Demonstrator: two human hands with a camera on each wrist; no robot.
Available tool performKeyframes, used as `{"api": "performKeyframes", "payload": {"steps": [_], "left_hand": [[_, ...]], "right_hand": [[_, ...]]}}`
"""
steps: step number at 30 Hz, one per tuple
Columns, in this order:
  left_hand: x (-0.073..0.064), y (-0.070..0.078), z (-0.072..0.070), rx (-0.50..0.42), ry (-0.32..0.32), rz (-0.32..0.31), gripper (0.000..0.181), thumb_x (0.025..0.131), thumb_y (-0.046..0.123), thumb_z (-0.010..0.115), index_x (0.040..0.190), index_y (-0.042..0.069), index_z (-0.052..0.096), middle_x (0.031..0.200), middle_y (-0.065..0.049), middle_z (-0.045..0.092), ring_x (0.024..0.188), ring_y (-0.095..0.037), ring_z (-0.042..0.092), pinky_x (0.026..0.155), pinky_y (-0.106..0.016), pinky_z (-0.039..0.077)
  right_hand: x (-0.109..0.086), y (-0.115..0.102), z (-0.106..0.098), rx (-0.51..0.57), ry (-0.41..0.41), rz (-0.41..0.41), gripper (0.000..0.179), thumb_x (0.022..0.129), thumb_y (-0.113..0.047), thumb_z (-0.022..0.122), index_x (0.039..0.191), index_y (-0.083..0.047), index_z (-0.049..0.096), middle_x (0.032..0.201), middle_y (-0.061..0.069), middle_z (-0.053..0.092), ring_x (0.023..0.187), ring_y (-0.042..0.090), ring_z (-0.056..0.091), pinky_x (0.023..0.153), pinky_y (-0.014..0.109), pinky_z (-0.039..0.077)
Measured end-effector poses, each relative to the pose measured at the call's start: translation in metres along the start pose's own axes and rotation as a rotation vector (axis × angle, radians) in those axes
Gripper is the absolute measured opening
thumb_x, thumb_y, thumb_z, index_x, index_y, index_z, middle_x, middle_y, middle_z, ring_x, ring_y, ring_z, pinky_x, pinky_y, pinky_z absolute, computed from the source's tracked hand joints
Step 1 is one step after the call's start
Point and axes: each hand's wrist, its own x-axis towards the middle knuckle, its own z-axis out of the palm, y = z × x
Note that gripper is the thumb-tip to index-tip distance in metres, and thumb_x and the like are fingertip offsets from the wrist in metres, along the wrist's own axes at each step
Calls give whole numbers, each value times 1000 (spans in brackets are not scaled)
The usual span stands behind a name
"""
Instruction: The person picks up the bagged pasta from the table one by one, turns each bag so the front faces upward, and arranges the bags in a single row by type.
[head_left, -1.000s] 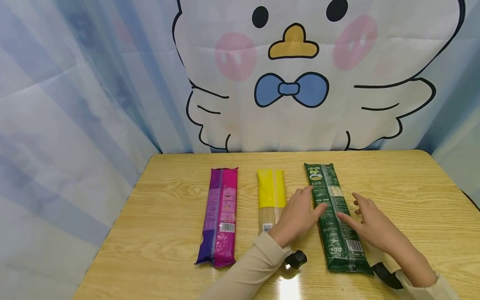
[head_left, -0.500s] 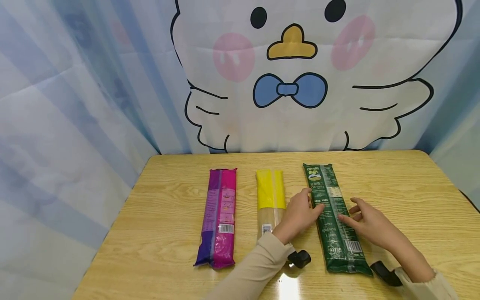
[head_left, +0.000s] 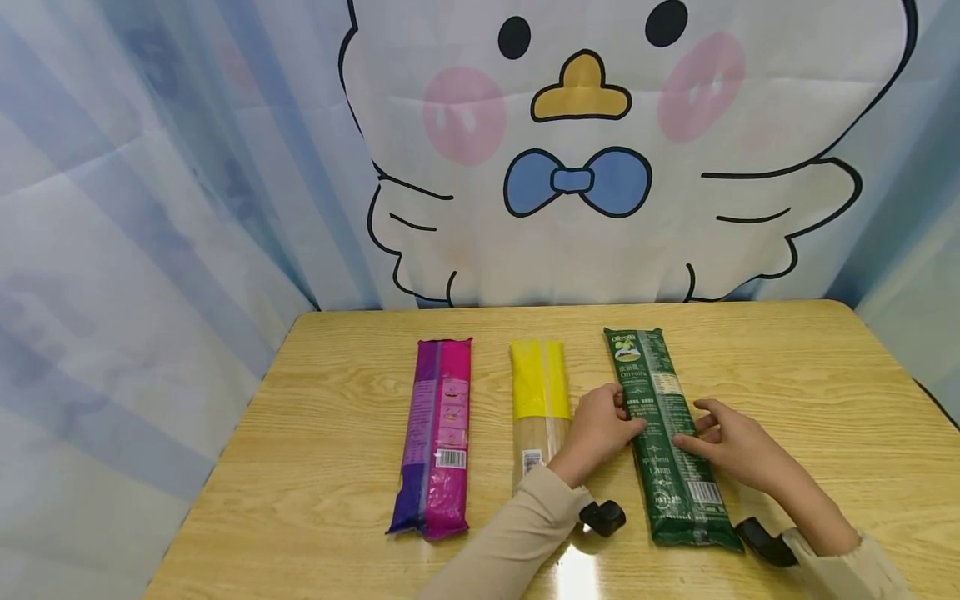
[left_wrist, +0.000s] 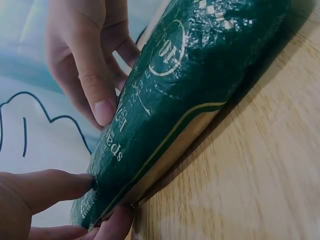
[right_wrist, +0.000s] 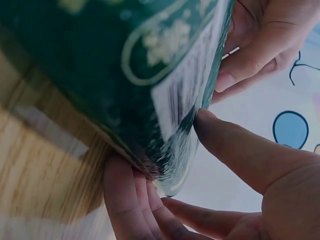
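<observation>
A dark green packet of spaghetti [head_left: 666, 454] lies slightly slanted on the wooden table, its barcode end nearer the person. My left hand [head_left: 600, 429] grips its left edge; in the left wrist view the thumb presses the top while fingertips [left_wrist: 117, 222] curl under the side. On the opposite edge my right hand [head_left: 738, 446] pinches it, thumb on the printed face. Fingers [right_wrist: 122, 195] tuck beneath that edge in the right wrist view. The packet's underside is hidden.
Left of the green packet lies a yellow-topped clear packet [head_left: 542, 379], partly covered by the left forearm. Farther left is a purple and pink packet [head_left: 438, 442]. A curtain [head_left: 585, 250] with a cartoon figure hangs behind the table [head_left: 315, 450]. Black wrist cameras show at both sleeves.
Both hands have slid slightly toward the person along the green packet. The left fingers have drawn in around its left edge, and the right fingers have curled in. The packets keep their places.
</observation>
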Motion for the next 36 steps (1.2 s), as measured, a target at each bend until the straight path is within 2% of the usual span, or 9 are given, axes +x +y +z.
{"api": "performKeyframes", "payload": {"steps": [6,12,19,29,36], "left_hand": [[1,0,2,-13,16,5,55,82,15,82,131,6,60,102,2,65,84,-4,59,75,-20,53],[2,-1,1,-12,17,-12,55,82,14,82,131,6,60,106,0,65,86,-6,61,75,-22,54],[2,0,2,-21,15,-27,55,81,13,83,132,7,60,104,1,66,85,-6,61,75,-21,54],[1,1,3,-71,19,-33,55,80,11,83,129,5,60,106,0,66,85,-5,60,75,-21,54],[3,-1,2,-136,16,-49,55,78,8,84,128,5,61,108,-2,66,87,-8,63,77,-23,56]], "right_hand": [[0,0,-1,-16,-17,34,84,95,-38,66,138,25,30,107,29,63,91,36,67,74,48,57],[2,-2,-3,93,-75,90,87,95,-37,66,141,24,24,105,30,62,74,23,68,62,38,59],[0,1,-3,169,-96,120,85,93,-40,68,139,22,31,105,27,61,71,19,64,60,36,56],[-2,3,-5,246,-96,98,79,94,-34,69,138,21,32,111,30,58,82,21,64,61,36,57],[-2,0,-8,251,-96,59,75,95,-29,68,139,20,32,117,32,54,94,27,65,64,37,58]]}}
